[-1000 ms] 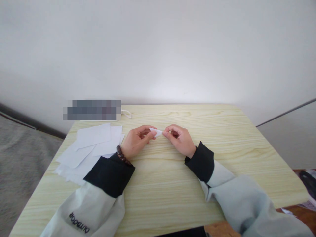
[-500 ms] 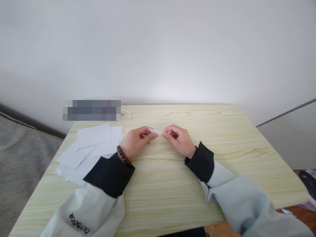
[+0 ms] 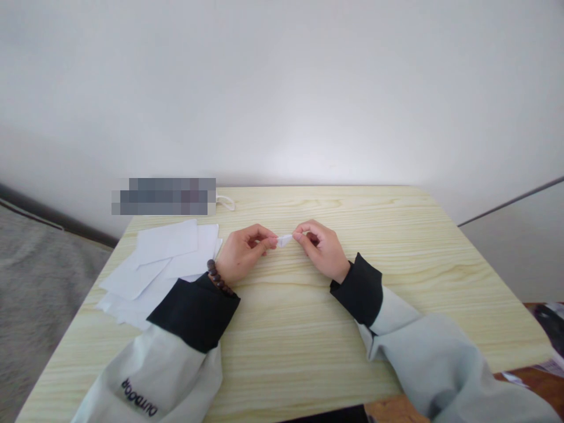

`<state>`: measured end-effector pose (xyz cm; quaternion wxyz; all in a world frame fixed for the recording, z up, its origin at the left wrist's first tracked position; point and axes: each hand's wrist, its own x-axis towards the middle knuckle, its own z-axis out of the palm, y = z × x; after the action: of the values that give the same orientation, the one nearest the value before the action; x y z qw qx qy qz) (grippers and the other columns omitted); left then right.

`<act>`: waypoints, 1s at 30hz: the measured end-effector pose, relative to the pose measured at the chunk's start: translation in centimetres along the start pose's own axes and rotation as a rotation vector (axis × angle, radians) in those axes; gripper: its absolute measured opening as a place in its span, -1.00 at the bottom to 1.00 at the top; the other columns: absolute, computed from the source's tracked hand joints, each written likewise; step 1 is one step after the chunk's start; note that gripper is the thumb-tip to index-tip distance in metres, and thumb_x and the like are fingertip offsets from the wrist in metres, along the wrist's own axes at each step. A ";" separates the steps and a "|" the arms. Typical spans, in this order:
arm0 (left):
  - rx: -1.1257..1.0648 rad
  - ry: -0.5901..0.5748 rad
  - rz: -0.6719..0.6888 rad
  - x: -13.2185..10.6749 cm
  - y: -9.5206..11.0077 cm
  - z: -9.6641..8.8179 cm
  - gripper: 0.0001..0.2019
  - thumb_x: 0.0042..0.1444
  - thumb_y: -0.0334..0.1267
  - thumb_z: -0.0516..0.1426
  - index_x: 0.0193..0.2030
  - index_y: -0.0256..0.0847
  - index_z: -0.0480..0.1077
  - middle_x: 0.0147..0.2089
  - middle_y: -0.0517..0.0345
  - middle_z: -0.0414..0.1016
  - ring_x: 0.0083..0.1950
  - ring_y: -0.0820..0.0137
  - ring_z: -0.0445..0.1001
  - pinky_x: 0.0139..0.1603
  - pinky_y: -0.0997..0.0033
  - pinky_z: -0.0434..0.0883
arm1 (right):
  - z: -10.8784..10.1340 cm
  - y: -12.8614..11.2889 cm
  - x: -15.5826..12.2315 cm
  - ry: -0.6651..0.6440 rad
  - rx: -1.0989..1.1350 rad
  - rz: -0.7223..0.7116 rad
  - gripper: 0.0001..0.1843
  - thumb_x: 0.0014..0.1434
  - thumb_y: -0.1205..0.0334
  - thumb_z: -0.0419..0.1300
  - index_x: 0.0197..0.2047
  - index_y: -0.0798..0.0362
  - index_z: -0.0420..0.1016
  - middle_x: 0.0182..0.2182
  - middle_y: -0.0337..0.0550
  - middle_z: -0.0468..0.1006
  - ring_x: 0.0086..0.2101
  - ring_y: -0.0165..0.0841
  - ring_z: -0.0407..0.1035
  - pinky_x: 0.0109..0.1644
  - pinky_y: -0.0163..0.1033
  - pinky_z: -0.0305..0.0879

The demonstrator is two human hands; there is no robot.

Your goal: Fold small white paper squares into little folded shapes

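Observation:
A small folded piece of white paper (image 3: 284, 239) is held between my two hands, just above the middle of the table. My left hand (image 3: 245, 247), with a dark bead bracelet at the wrist, pinches its left end between thumb and fingertips. At the other end, the thumb and forefinger of my right hand (image 3: 321, 247) grip the paper's tip. The fingers cover both ends, so only the short middle stretch shows. Loose sheets of white paper (image 3: 167, 241) lie overlapping to the left of my left hand.
The table (image 3: 396, 294) has a pale wood-grain top and stands against a white wall (image 3: 282, 88). A blurred-out object (image 3: 167, 197) sits at its back left, with a white cord loop (image 3: 227, 202) beside it. A black edge (image 3: 330, 414) shows at the near side.
The folded paper has turned between my fingers: its left end has dropped and another face shows. Both hands have stayed nearly in place, with their fingertips slightly shifted.

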<state>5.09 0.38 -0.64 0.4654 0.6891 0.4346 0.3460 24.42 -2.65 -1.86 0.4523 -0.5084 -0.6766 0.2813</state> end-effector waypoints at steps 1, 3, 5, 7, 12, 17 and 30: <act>-0.011 0.004 0.002 0.0 0.1 0.0 -0.74 0.00 -0.07 0.19 -0.38 -0.27 0.46 -0.44 0.12 0.52 -0.45 0.44 0.44 -0.42 0.46 0.41 | 0.0 0.0 0.0 -0.011 -0.011 -0.016 -0.84 0.21 0.17 0.09 -0.34 0.06 0.39 -0.40 -0.20 0.43 -0.55 -0.50 0.19 -0.48 -0.34 0.14; -0.045 0.031 -0.005 0.0 0.2 0.1 -0.73 0.00 -0.07 0.19 -0.38 -0.28 0.45 -0.45 0.11 0.52 -0.44 0.43 0.45 -0.41 0.46 0.42 | 0.0 -0.1 -0.1 -0.022 -0.023 -0.039 -0.85 0.21 0.19 0.08 -0.33 0.07 0.38 -0.40 -0.21 0.42 -0.56 -0.51 0.18 -0.47 -0.34 0.15; -0.085 0.082 -0.028 0.0 0.2 0.3 -0.71 0.00 -0.05 0.20 -0.36 -0.29 0.44 -0.44 0.09 0.53 -0.45 0.42 0.47 -0.42 0.45 0.44 | 0.1 -0.1 -0.1 -0.010 -0.022 -0.041 -0.86 0.20 0.19 0.09 -0.33 0.07 0.39 -0.40 -0.21 0.42 -0.57 -0.52 0.17 -0.46 -0.34 0.15; -0.123 0.129 -0.067 0.1 0.2 0.5 -0.68 0.00 -0.03 0.21 -0.31 -0.31 0.43 -0.43 0.07 0.54 -0.45 0.41 0.48 -0.43 0.44 0.45 | 0.0 -0.2 -0.1 0.028 -0.027 -0.032 -0.85 0.19 0.18 0.11 -0.33 0.07 0.40 -0.41 -0.22 0.44 -0.57 -0.52 0.18 -0.46 -0.34 0.17; -0.122 0.098 -0.143 0.2 0.2 0.6 -0.62 0.02 0.03 0.18 -0.22 -0.30 0.43 -0.42 0.04 0.57 -0.41 0.38 0.52 -0.35 0.40 0.50 | 0.0 -0.4 -0.1 0.093 -0.085 -0.087 -0.85 0.18 0.17 0.15 -0.35 0.05 0.44 -0.37 -0.19 0.49 -0.57 -0.52 0.21 -0.44 -0.34 0.22; -0.129 0.074 -0.111 0.1 0.0 0.4 -0.60 -0.01 0.03 0.21 -0.18 -0.28 0.44 -0.34 0.03 0.59 -0.33 0.34 0.54 -0.32 0.39 0.50 | 0.1 -0.4 -0.3 0.006 -0.137 -0.171 -0.86 0.17 0.17 0.16 -0.33 0.03 0.48 -0.35 -0.19 0.53 -0.52 -0.49 0.29 -0.39 -0.34 0.27; -0.140 0.070 -0.033 -0.1 0.6 0.1 -0.60 -0.01 -0.07 0.23 -0.07 -0.27 0.47 -0.13 0.00 0.57 -0.09 0.25 0.52 0.00 0.29 0.42 | 0.2 -0.5 -0.5 -0.063 -0.151 -0.191 -0.86 0.17 0.17 0.15 -0.29 0.02 0.49 -0.35 -0.19 0.56 -0.44 -0.45 0.39 -0.30 -0.33 0.31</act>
<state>5.33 0.12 -0.17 0.5026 0.6351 0.4366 0.3918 24.03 -3.25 -1.70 0.4159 -0.4651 -0.7553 0.2008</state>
